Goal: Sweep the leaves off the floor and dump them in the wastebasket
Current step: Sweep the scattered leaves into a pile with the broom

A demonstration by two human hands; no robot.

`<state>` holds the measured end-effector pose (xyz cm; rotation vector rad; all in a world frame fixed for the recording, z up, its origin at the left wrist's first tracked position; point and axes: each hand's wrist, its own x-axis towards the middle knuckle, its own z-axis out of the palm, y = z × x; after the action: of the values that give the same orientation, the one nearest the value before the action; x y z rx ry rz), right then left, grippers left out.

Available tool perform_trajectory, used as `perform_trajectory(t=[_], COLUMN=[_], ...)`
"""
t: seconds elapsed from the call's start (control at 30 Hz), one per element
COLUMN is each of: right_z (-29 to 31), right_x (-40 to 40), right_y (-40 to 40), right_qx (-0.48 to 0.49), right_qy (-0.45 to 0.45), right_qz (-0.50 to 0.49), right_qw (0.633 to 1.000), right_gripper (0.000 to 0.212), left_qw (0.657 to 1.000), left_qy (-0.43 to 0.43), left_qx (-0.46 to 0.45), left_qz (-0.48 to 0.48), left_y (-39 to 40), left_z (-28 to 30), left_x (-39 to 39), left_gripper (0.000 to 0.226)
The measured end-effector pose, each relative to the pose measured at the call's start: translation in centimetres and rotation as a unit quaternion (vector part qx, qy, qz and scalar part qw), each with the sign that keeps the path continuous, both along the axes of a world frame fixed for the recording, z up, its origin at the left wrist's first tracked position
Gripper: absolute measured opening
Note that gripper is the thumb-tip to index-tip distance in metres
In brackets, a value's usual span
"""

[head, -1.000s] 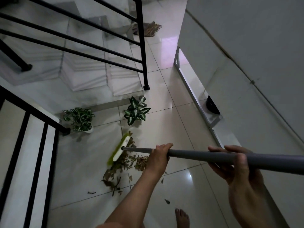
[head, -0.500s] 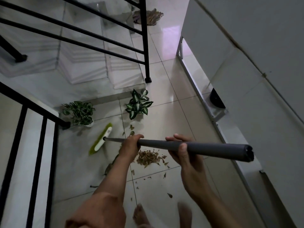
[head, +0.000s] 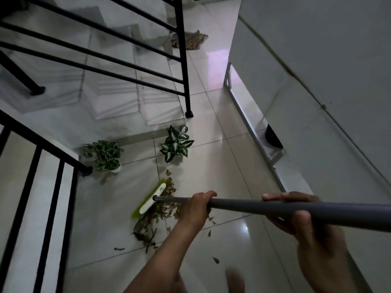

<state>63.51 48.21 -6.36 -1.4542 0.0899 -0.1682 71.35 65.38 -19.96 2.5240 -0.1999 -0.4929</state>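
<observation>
Since before, broom head [head: 152, 198] swung right into leaves [head: 160, 210]; both grips clamp handle [head: 254, 207]; head's label seems unreadable.

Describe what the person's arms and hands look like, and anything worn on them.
Both are bare. The left forearm shows no sleeve up to the frame edge, and the left hand has no glove, ring or watch. The right hand and its wrist are likewise uncovered, with short plain nails on the fingers.

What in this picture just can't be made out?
- Wastebasket: none shows in the head view.
- Broom handle: its upper end runs off the right edge.
- Leaves: partly hidden behind the left hand and its forearm.
- Foot: blurred, cut off by the bottom edge.
</observation>
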Motion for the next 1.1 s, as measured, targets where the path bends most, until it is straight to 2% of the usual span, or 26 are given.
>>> perform_trajectory(t=[0.13,0.3,0.4,0.43,0.5,0.53,0.57,0.63,0.7,0.83,1.1], right_z=[-0.3,-2.8,-4.4,-4.2,-4.5,-4.6,-4.6,-4.4,-3.4,-0.8,2.6], right_x=[0.0,0.6,0.7,0.9,0.5,0.0,-0.5,-2.6,-5.0,-7.9,-15.6], right_y=[0.0,0.5,1.5,1.8,2.2,1.8,1.1,0.0,0.2,2.0,6.0], right_qx=[0.009,-0.061,-0.109,-0.112,-0.099,-0.111,-0.136,-0.172,-0.16,-0.185,-0.109], right_qy=[0.01,0.017,0.028,0.02,-0.002,-0.019,-0.007,0.024,0.037,0.032,-0.014], right_qz=[0.007,0.04,0.065,0.064,0.071,0.076,0.072,0.023,-0.017,-0.065,-0.146], right_qw=[1.0,0.997,0.991,0.991,0.993,0.991,0.988,0.984,0.986,0.98,0.983], right_gripper=[0.048,0.039,0.047,0.045,0.029,0.029,0.033,0.053,0.062,0.046,0.045], left_qw=[1.0,0.999,0.999,0.999,0.998,0.998,0.998,0.997,0.996,0.992,0.984], left_qy=[-0.017,-0.025,0.007,0.022,0.037,0.037,0.036,0.045,0.055,0.061,0.0], left_qx=[0.013,0.029,0.037,0.041,0.04,0.038,0.036,0.035,0.03,0.017,-0.012], left_qz=[0.016,0.034,0.024,0.012,-0.014,-0.024,-0.033,-0.048,-0.065,-0.112,-0.177], left_y=[0.0,0.5,0.9,0.7,0.0,-0.5,-0.9,-1.5,-1.5,-0.4,2.6], left_z=[0.0,-1.1,-2.3,-2.6,-2.7,-2.6,-2.4,-1.9,-1.2,0.8,4.0], left_x=[1.0,3.1,3.7,3.6,3.0,2.5,1.9,0.6,-0.8,-4.0,-11.0], left_gripper=[0.044,0.046,0.046,0.046,0.044,0.044,0.043,0.039,0.035,0.03,0.026])
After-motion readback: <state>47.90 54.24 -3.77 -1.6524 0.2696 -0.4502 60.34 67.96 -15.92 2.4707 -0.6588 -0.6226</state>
